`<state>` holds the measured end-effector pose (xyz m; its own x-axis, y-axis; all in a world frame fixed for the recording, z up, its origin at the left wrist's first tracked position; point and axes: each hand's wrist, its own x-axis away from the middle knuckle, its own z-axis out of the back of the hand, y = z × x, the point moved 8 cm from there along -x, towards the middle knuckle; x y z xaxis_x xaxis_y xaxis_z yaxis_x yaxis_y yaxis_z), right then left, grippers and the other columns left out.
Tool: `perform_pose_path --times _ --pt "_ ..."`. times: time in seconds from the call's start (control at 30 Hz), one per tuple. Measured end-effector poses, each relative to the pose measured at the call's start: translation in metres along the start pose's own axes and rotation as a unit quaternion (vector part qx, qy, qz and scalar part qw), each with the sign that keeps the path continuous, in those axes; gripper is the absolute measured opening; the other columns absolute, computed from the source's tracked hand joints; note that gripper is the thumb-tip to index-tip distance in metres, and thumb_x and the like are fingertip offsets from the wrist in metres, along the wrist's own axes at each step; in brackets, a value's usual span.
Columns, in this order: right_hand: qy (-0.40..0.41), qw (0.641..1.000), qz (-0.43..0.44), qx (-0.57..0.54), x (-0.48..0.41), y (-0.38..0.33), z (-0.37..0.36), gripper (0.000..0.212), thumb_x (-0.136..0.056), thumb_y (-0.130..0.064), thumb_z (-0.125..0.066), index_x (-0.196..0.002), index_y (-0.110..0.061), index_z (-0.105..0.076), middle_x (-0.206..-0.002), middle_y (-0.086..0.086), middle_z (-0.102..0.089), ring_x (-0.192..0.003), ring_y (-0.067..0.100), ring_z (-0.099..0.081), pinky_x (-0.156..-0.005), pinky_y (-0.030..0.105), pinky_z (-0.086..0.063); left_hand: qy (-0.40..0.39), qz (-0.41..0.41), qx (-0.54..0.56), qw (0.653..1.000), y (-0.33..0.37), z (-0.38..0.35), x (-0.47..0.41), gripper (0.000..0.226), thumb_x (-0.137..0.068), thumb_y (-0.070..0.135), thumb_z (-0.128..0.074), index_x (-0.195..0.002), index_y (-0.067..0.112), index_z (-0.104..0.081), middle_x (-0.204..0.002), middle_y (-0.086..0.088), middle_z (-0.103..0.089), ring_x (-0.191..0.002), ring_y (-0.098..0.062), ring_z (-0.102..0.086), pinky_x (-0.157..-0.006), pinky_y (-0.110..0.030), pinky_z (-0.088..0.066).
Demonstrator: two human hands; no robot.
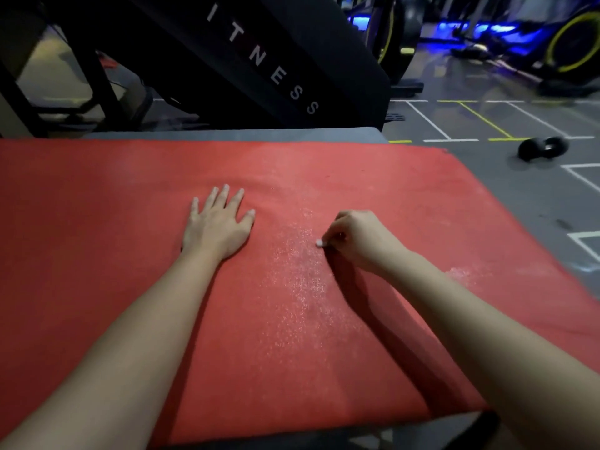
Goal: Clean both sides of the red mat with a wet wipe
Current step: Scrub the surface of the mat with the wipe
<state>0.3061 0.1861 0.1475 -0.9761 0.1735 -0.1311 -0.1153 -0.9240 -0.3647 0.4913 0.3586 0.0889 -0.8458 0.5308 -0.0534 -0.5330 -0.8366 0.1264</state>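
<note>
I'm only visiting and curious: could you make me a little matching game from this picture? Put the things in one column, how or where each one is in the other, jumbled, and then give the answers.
Things:
1. left hand
2. right hand
3. dumbbell
4. mat

States:
A. lies on the grey floor, far right
B. fingers curled, pinching a small white wipe
C. red, with a wet speckled streak down the middle
D. flat on the mat, fingers spread

Pairs: 1-D, 2-B, 3-A, 4-C

red mat [130, 196]: matt, fine-grained, wet glistening streak | floor [487, 177]: grey, matt, speckled
</note>
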Motion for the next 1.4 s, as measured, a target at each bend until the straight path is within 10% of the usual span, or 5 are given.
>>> perform_pose_path --times 0.5,0.67,0.87,1.13,1.4 --pt "-0.109 0.993 0.031 -0.038 0.068 -0.022 -0.003 0.009 -0.083 -0.028 -0.079 -0.091 -0.028 -0.081 -0.085 -0.007 -0.068 -0.078 0.008 -0.062 -0.069 0.023 -0.045 0.010 -0.001 0.001 1.000 -0.002 -0.001 -0.003 0.067 -0.100 0.062 -0.022 -0.161 0.034 -0.018 -0.170 0.004 -0.011 -0.156 -0.014 -0.005 -0.126 -0.047 -0.002" --pt "0.023 0.997 -0.027 -0.061 0.065 -0.007 -0.001 0.008 -0.084 -0.025 -0.078 -0.091 -0.023 -0.081 -0.080 -0.008 -0.063 -0.077 0.015 -0.062 -0.064 0.023 -0.035 0.052 0.002 0.028 0.998 0.003 0.011 0.003 0.063 -0.099 0.057 -0.033 -0.153 0.026 -0.042 -0.163 -0.004 -0.034 -0.151 -0.021 -0.027 -0.124 -0.045 -0.015" --pt "0.062 0.995 -0.062 -0.043 0.064 0.001 -0.007 0.005 -0.085 -0.022 -0.077 -0.088 -0.022 -0.080 -0.086 0.002 -0.070 -0.082 0.024 -0.064 -0.073 0.033 -0.049 0.156 -0.063 -0.062 0.984 0.027 0.044 0.040 0.036 -0.092 0.034 -0.052 -0.102 0.005 -0.070 -0.102 -0.017 -0.061 -0.096 -0.039 -0.059 -0.077 -0.048 -0.050" --pt "-0.148 0.989 -0.004 -0.018 0.097 -0.022 0.001 0.009 -0.080 -0.036 -0.080 -0.086 -0.029 -0.081 -0.072 -0.011 -0.072 -0.066 -0.001 -0.064 -0.062 0.019 -0.045 0.036 -0.028 0.067 0.997 0.050 0.017 0.119 0.052 -0.100 0.047 -0.048 -0.145 0.022 -0.050 -0.151 -0.007 -0.045 -0.140 -0.028 -0.040 -0.116 -0.043 -0.032" --pt "-0.036 0.998 0.029 -0.038 0.119 -0.039 0.010 0.010 -0.080 -0.031 -0.082 -0.087 -0.024 -0.081 -0.082 -0.008 -0.071 -0.077 0.009 -0.066 -0.067 0.015 -0.043 0.026 -0.034 0.068 0.997 0.047 0.004 0.142 0.065 -0.102 0.058 -0.031 -0.159 0.026 -0.029 -0.168 0.001 -0.020 -0.156 -0.015 -0.013 -0.127 -0.044 -0.007"
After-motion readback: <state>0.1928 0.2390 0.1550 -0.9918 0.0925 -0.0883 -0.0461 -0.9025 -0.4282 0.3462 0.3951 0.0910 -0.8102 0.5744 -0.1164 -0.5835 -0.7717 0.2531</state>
